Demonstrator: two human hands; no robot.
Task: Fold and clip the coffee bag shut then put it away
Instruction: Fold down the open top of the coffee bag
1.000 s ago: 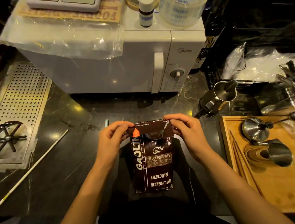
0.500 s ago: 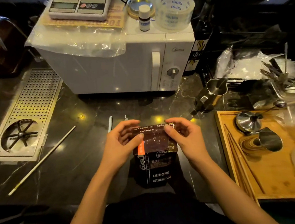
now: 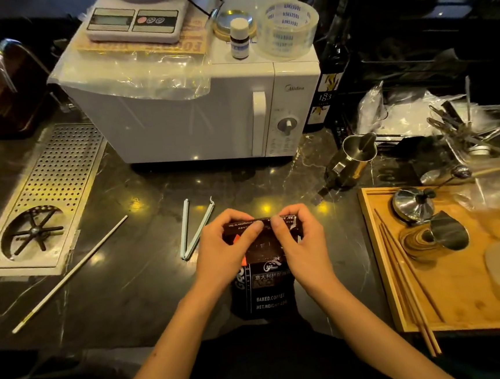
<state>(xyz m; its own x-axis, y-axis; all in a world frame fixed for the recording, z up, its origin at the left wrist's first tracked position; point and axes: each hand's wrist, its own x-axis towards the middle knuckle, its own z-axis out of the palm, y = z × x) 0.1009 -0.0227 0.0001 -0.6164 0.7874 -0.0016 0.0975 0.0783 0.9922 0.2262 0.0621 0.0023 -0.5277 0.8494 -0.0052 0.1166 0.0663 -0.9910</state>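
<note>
A dark brown coffee bag (image 3: 265, 290) with white print stands on the black counter near its front edge. Its top is folded toward me. My left hand (image 3: 226, 248) grips the left side of the fold and my right hand (image 3: 303, 245) grips the right side, both thumbs pressing close together on the folded flap. A pale blue bag clip (image 3: 196, 228) lies open in a V on the counter just left of my left hand, touching neither hand.
A white microwave (image 3: 205, 108) stands behind, with a scale (image 3: 137, 22), a small bottle and a tape roll on top. A drip tray (image 3: 41, 198) and a white stick (image 3: 68, 274) lie left. A steel pitcher (image 3: 352, 159) and a wooden tray (image 3: 382, 268) with metal tools sit right.
The bag's top has been folded further down toward me and my thumbs have come together at its middle. The view tilted up, bringing the open clip into sight.
</note>
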